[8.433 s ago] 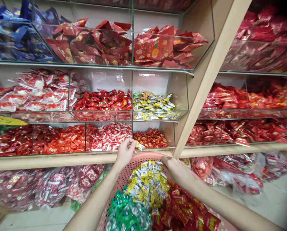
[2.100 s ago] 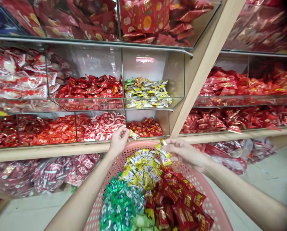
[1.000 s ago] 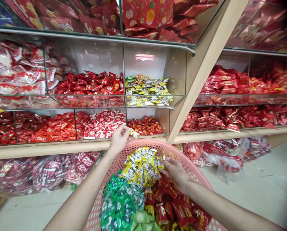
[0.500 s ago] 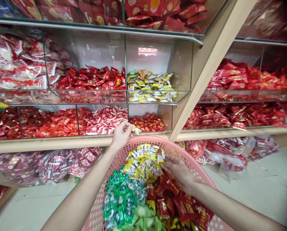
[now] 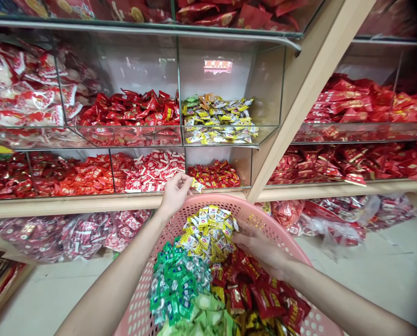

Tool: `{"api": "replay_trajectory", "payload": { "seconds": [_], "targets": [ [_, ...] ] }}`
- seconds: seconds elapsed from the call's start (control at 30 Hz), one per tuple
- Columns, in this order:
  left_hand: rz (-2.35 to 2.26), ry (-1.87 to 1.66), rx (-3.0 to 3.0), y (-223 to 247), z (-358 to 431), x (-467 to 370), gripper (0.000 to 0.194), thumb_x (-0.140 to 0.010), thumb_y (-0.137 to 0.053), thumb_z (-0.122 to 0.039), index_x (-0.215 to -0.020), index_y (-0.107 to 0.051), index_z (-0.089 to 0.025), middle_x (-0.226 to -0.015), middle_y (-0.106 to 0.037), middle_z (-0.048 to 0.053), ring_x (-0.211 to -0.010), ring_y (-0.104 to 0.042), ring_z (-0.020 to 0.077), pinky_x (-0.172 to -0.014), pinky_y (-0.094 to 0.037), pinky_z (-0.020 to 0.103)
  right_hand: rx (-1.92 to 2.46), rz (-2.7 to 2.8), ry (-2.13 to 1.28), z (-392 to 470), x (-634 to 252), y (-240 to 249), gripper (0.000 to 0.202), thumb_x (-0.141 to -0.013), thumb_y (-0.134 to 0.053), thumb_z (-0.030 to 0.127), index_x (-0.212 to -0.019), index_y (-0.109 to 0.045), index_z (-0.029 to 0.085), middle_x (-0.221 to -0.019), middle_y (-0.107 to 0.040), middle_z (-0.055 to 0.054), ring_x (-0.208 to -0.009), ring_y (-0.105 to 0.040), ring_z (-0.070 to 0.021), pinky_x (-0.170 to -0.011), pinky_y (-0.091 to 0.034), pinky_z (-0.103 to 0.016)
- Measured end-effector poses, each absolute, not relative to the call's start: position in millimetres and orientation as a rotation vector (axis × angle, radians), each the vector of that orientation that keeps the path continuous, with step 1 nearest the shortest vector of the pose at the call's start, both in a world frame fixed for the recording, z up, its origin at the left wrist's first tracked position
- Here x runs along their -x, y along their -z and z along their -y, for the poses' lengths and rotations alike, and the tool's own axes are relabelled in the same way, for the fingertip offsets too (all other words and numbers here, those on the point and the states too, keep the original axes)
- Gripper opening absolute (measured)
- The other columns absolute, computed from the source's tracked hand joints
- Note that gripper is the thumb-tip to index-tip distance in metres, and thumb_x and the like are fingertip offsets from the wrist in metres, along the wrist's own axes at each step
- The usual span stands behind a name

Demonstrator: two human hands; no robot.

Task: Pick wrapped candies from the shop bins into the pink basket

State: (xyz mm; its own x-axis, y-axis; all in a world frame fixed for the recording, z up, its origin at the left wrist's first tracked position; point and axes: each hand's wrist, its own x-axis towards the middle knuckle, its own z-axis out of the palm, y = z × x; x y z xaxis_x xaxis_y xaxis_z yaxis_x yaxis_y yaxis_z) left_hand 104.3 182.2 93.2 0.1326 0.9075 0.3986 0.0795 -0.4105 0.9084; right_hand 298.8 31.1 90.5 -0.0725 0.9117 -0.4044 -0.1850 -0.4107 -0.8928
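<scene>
Between the fingertips of my left hand is a yellow-and-white wrapped candy, held just above the far rim of a pink perforated plastic basket. My right hand is inside the basket with its fingers apart, beside a heap of yellow-and-white wrapped candies. Its fingertips reach the edge of this heap, and I see nothing held there. Dark red packets lie below the right hand. Green-and-clear wrapped candies fill the basket's left side, with pale green wrapped ones nearest me.
Ahead stand shelves with glass-walled bins. One bin holds more yellow-and-white candies; below it are small red candies. A slanting wooden post divides the shelving. Filled plastic bags lie under the wooden ledge.
The view has shifted slightly, so the upper shelves sit a little higher in the picture. Both hands keep nearly the same pose, the left still pinching the candy.
</scene>
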Motion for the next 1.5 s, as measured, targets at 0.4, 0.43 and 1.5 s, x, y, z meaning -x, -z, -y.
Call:
{"api": "replay_trajectory", "payload": {
  "seconds": [0.4,0.43,1.5],
  "targets": [
    [-0.976,-1.35,-1.647,-95,-181,-104,0.023,-0.079,-0.06,-0.038,-0.074,-0.054,-0.016,-0.049,-0.052,-0.005,-0.04,-0.051,0.0077,-0.038,-0.038,0.016,1.34,1.007,-1.599,-20,-307,-101,0.054,-0.069,-0.066,0.034,-0.121,-0.055,0.024,-0.125,-0.057,-0.002,-0.119,-0.049,-0.0209,-0.103,-0.033,-0.034],
    [-0.973,-1.353,-1.653,-95,-181,-104,0.023,-0.079,-0.06,-0.038,-0.074,-0.054,-0.016,-0.048,-0.052,-0.005,-0.04,-0.051,0.0077,-0.038,-0.038,0.016,1.335,1.027,-1.599,-20,-305,-102,0.056,-0.068,-0.066,0.034,-0.122,-0.055,0.024,-0.124,-0.059,-0.003,-0.118,-0.049,-0.021,-0.103,-0.033,-0.034],
    [-1.012,-1.332,-1.646,-99,-176,-102,0.022,-0.081,-0.058,-0.037,-0.074,-0.053,-0.016,-0.052,-0.053,-0.005,-0.041,-0.049,0.0072,-0.041,-0.037,0.017,1.512,1.258,-1.426,-33,-310,-69,0.061,-0.066,-0.06,0.032,-0.125,-0.048,0.02,-0.104,-0.062,-0.006,-0.101,-0.055,-0.0214,-0.083,-0.044,-0.03]
  ]
}}
